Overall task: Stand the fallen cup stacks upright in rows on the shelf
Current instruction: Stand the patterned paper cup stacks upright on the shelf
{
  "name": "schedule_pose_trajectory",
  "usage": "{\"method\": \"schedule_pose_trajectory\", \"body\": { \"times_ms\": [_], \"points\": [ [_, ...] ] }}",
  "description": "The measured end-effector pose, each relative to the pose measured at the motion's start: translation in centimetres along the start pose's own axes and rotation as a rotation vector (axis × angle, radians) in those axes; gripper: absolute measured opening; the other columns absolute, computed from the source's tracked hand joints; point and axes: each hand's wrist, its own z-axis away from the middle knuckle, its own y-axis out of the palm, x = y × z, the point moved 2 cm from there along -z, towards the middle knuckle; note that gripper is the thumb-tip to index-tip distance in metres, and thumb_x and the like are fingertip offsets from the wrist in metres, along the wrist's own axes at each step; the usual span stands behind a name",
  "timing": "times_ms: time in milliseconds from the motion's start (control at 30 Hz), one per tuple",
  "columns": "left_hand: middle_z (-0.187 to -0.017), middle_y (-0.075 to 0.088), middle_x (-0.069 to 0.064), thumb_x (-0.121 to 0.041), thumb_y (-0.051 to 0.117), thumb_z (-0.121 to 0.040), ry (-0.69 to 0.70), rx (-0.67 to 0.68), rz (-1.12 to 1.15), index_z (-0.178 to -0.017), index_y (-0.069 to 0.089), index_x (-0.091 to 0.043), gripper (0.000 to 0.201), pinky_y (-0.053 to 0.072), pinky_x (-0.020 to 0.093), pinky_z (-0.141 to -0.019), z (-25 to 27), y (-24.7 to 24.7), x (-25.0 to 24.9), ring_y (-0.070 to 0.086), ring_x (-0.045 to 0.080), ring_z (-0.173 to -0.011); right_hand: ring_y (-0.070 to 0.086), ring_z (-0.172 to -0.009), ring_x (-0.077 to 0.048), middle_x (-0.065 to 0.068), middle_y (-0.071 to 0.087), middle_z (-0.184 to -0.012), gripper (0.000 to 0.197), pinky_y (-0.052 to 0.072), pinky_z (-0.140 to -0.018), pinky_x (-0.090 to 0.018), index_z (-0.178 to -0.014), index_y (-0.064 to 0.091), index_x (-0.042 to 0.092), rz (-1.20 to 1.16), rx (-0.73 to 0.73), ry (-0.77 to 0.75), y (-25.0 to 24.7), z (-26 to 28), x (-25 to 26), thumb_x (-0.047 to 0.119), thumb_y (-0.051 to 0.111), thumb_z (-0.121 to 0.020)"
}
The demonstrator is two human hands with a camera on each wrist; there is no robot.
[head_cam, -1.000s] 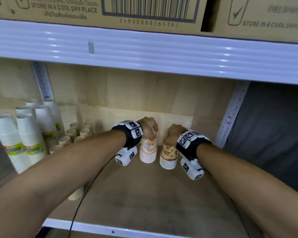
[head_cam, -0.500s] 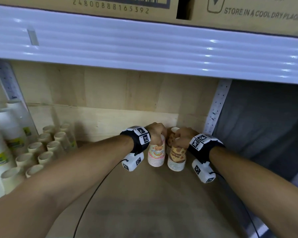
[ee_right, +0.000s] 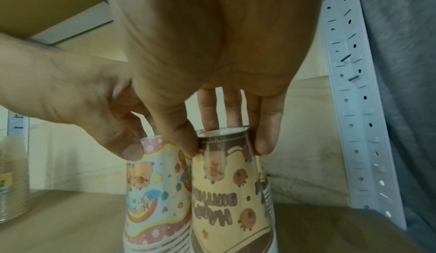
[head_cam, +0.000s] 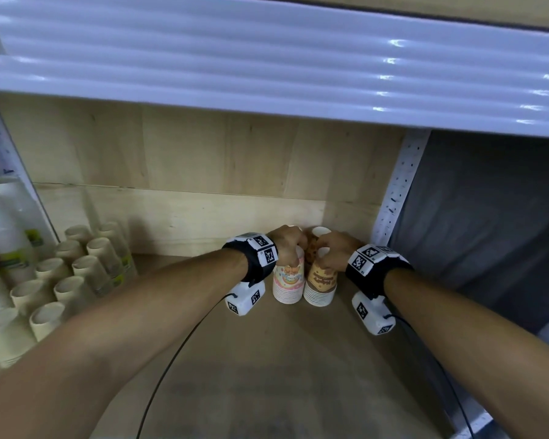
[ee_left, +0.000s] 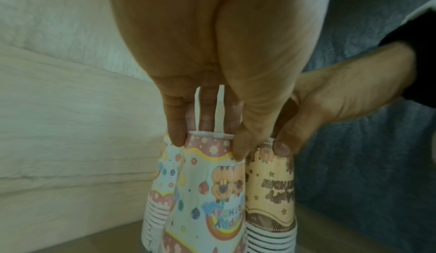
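Two upside-down stacks of birthday cups stand side by side on the wooden shelf (head_cam: pixel 282 375) near its back right corner. My left hand (head_cam: pixel 287 240) pinches the top of the pink rainbow stack (head_cam: pixel 288 285) from above; the left wrist view shows its fingertips (ee_left: pixel 177 141) on the top cup (ee_left: pixel 207 191). My right hand (head_cam: pixel 333 251) grips the top of the brown stack (head_cam: pixel 320 286) the same way, thumb and fingers (ee_right: pixel 264 149) round it (ee_right: pixel 231 191). More printed stacks (head_cam: pixel 320 232) stand just behind, one pink (ee_left: pixel 160 191).
Rows of brown paper cup stacks (head_cam: pixel 86 264) and taller white stacks (head_cam: pixel 0 236) fill the shelf's left side. A perforated white upright (head_cam: pixel 400 185) and grey fabric (head_cam: pixel 488 217) bound the right. The upper shelf's white edge (head_cam: pixel 267 74) hangs overhead.
Both hands have carried their stacks to the right and back, up against the stacks in the corner by the upright. The grips are unchanged.
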Motion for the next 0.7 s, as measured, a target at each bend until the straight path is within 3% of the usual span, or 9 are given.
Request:
{"method": "schedule_pose_trajectory", "body": {
  "times_ms": [100,233,300,433,567,700],
  "points": [
    [-0.108,0.059,0.006,-0.010,0.070,-0.081,0.012,-0.007,-0.005,-0.115,0.067,-0.014,0.035,0.055,0.035,-0.082,-0.21,0.22,0.15,0.060,0.025,-0.101,0.052,-0.091,-0.009,0.005,0.062,-0.107,0.029,0.039,-0.070,-0.017,-0.115,0.068,0.018,-0.052,-0.010,0.043,-0.13,0.09,-0.11,0.017,0.065,-0.086],
    [-0.105,0.061,0.010,-0.012,0.063,-0.086,0.022,-0.018,0.000,-0.108,0.068,-0.010,0.023,0.052,0.033,-0.078,-0.31,0.36,0.09,0.061,0.026,-0.098,0.056,-0.097,-0.012,0.006,0.057,-0.099,0.018,0.035,-0.065,-0.015,-0.105,0.068,0.018,-0.031,-0.043,0.028,-0.07,0.10,-0.25,0.018,0.066,-0.087],
    [-0.103,0.061,0.010,-0.014,0.060,-0.087,0.035,-0.031,-0.015,-0.104,0.069,-0.008,0.020,0.051,0.033,-0.077,-0.45,0.36,0.05,0.061,0.027,-0.096,0.055,-0.091,-0.011,0.002,0.063,-0.105,0.024,0.036,-0.061,-0.015,-0.110,0.069,0.017,-0.052,-0.028,0.043,-0.06,-0.05,-0.39,0.018,0.067,-0.087],
    [-0.096,0.054,0.005,-0.012,0.062,-0.086,0.040,-0.026,-0.024,-0.103,0.068,-0.010,0.019,0.044,0.029,-0.071,-0.66,0.49,0.02,0.057,0.024,-0.091,0.054,-0.116,-0.019,0.003,0.057,-0.123,0.020,0.034,-0.076,-0.014,-0.107,0.069,0.012,-0.045,-0.032,-0.031,-0.04,-0.28,-0.45,0.015,0.064,-0.088],
    [-0.099,0.057,0.006,-0.014,0.065,-0.085,0.015,-0.026,0.002,-0.108,0.069,-0.012,0.024,0.043,0.029,-0.070,-0.79,0.58,-0.10,0.054,0.020,-0.086,0.051,-0.122,-0.022,0.000,0.053,-0.139,0.022,0.033,-0.084,-0.019,-0.109,0.071,0.011,-0.036,-0.033,-0.031,0.05,-0.40,-0.62,0.014,0.064,-0.088],
    [-0.099,0.062,0.008,-0.018,0.064,-0.083,-0.008,-0.023,-0.011,-0.102,0.070,-0.013,0.020,0.049,0.030,-0.070,-0.72,0.55,-0.25,0.059,0.024,-0.086,0.044,-0.131,-0.023,0.001,0.045,-0.148,0.028,0.030,-0.092,-0.019,-0.117,0.070,0.012,-0.046,-0.015,-0.036,0.16,-0.54,-0.75,0.014,0.062,-0.090]
  ]
}}
